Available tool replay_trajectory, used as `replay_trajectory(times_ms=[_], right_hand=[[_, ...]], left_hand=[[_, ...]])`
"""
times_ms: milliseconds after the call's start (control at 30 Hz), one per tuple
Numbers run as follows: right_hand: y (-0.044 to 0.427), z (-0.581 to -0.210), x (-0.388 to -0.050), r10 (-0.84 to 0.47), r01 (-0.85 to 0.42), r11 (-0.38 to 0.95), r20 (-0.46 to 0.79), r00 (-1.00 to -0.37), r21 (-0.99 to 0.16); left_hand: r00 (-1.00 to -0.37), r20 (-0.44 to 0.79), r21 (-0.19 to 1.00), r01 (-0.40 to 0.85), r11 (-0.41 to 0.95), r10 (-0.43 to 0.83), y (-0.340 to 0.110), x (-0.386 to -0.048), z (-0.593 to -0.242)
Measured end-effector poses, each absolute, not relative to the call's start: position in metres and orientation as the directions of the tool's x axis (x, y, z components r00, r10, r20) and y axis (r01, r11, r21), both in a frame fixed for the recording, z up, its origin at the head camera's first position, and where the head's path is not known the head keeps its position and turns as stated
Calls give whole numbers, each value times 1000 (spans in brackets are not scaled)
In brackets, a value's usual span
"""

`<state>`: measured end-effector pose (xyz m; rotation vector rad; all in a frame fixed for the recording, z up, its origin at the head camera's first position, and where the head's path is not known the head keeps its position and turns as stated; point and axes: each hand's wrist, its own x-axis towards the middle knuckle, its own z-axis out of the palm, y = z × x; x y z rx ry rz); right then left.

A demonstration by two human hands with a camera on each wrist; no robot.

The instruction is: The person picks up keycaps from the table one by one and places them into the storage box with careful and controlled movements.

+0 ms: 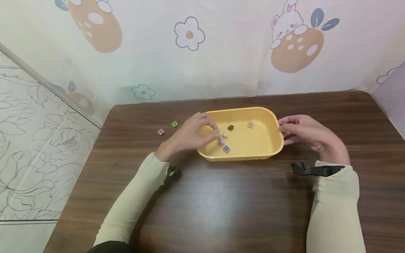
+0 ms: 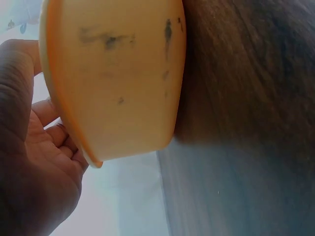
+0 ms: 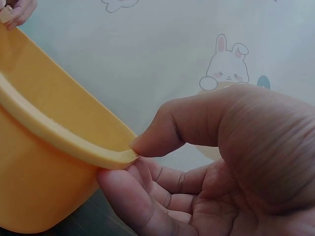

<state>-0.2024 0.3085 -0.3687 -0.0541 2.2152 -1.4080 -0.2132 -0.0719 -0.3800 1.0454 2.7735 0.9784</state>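
Observation:
A yellow plastic tray (image 1: 243,153) stands on the table with several small square blocks inside. Over its left end my left hand (image 1: 191,133) pinches a small beige block (image 1: 217,132) between thumb and fingers. In the left wrist view the tray's outer wall (image 2: 123,73) hides that block. Below the fingers lie a pink block (image 1: 222,141), a cream block (image 1: 225,135) and a blue block (image 1: 226,149). Farther right are a dark piece (image 1: 230,127) and a peach block (image 1: 250,125). My right hand (image 1: 308,133) pinches the tray's right rim (image 3: 115,158) between thumb and fingers.
On the brown wooden table (image 1: 209,211), left of the tray, lie a green block (image 1: 174,123) and a magenta block (image 1: 161,131). A patterned curtain (image 1: 227,63) hangs along the table's back edge. Each wrist wears a dark mount.

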Motion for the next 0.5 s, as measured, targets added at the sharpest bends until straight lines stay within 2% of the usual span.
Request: replay_trajectory(times_ms=[500], right_hand=[[306,-367,-202,-296,244,442,-398,-868,-863]], left_hand=[[-767,187,548,600,583,613,-71,-214,-380]])
